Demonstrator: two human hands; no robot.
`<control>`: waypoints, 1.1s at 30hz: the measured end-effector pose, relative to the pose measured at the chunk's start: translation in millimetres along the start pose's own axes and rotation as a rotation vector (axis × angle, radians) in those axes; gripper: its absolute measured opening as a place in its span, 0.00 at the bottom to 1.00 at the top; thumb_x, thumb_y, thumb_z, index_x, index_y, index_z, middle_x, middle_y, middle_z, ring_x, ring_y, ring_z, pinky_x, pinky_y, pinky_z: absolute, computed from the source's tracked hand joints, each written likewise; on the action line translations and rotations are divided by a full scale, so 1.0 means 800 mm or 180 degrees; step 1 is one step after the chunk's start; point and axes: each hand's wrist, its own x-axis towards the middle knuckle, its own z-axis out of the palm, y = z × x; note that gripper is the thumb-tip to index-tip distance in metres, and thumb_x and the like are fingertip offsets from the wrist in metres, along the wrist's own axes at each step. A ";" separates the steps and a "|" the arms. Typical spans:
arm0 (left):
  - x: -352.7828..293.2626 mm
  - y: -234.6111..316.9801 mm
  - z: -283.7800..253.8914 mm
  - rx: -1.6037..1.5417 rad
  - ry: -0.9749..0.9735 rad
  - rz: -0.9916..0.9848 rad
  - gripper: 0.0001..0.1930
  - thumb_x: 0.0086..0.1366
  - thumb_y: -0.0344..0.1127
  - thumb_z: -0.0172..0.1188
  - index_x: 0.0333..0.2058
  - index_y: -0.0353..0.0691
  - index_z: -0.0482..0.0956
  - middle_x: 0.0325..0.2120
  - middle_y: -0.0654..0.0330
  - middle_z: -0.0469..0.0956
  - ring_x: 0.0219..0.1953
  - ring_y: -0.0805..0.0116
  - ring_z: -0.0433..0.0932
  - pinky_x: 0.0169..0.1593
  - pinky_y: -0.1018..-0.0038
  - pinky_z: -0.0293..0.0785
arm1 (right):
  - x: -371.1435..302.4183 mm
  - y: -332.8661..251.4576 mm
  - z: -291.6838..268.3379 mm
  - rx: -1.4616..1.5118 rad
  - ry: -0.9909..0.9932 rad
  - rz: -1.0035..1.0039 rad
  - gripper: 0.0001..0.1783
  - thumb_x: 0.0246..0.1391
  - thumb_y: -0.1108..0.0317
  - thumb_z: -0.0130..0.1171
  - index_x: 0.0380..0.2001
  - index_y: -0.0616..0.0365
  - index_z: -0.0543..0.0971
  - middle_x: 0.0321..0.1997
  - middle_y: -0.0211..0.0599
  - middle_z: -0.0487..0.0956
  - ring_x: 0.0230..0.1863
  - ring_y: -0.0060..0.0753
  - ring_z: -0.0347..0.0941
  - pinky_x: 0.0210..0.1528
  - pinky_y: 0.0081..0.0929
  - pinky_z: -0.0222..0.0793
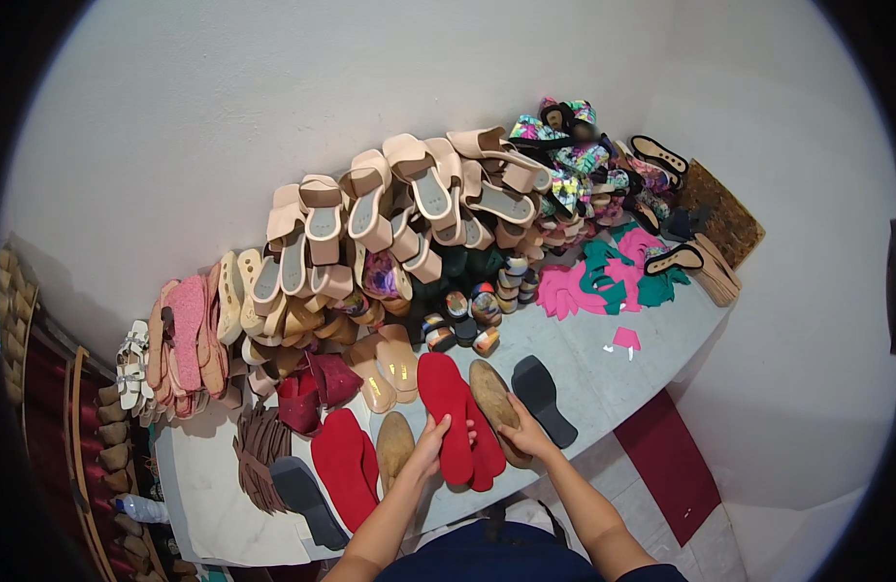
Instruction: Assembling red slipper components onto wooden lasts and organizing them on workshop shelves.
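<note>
My left hand is closed around the edge of a red insole, its thumb lying across the top. More red insoles are partly covered beneath it. Just to the right, my right hand grips a worn brown shoe last by its side, close beside the red pieces. A second brown last lies left of my left hand, partly behind the forearm. Beyond it are more red insoles and a dark grey sole. Another dark sole rests right of my right hand.
Beige heeled sandals are piled along the wall on the table. Patterned sandals and pink and green cut pieces sit at the right. Brown strips and dark red uppers lie left. A shelf stands beyond.
</note>
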 end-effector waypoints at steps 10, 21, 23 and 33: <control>0.023 -0.010 0.031 -0.0137 -0.0008 0.0228 0.16 0.61 0.33 0.43 0.47 0.41 0.54 0.39 0.51 0.70 0.36 0.59 0.73 0.38 0.65 0.74 | 0.000 -0.027 -0.052 0.1495 -0.0203 0.0396 0.37 0.43 0.75 0.55 0.56 0.61 0.51 0.52 0.44 0.64 0.51 0.31 0.61 0.53 0.24 0.55; 0.073 -0.048 0.071 -0.0248 0.0111 -0.0035 0.16 0.60 0.38 0.47 0.45 0.42 0.59 0.34 0.57 0.71 0.31 0.64 0.74 0.31 0.67 0.75 | 0.022 -0.058 -0.089 0.2211 -0.0060 0.0265 0.38 0.45 0.78 0.52 0.57 0.60 0.47 0.51 0.46 0.64 0.50 0.32 0.62 0.51 0.24 0.58; 0.073 -0.048 0.091 -0.0108 0.0242 0.0101 0.17 0.60 0.42 0.47 0.45 0.41 0.59 0.35 0.56 0.72 0.31 0.66 0.74 0.32 0.68 0.74 | 0.021 -0.071 -0.099 0.2477 -0.0300 0.0670 0.37 0.45 0.79 0.51 0.58 0.61 0.46 0.49 0.47 0.65 0.48 0.33 0.64 0.50 0.24 0.60; 0.097 -0.061 0.110 0.1077 0.0841 0.0739 0.36 0.58 0.54 0.47 0.56 0.38 0.45 0.54 0.54 0.54 0.55 0.62 0.54 0.55 0.69 0.54 | 0.026 -0.064 -0.101 0.1954 -0.0149 0.0341 0.38 0.45 0.80 0.49 0.57 0.65 0.44 0.49 0.48 0.64 0.49 0.33 0.64 0.49 0.24 0.60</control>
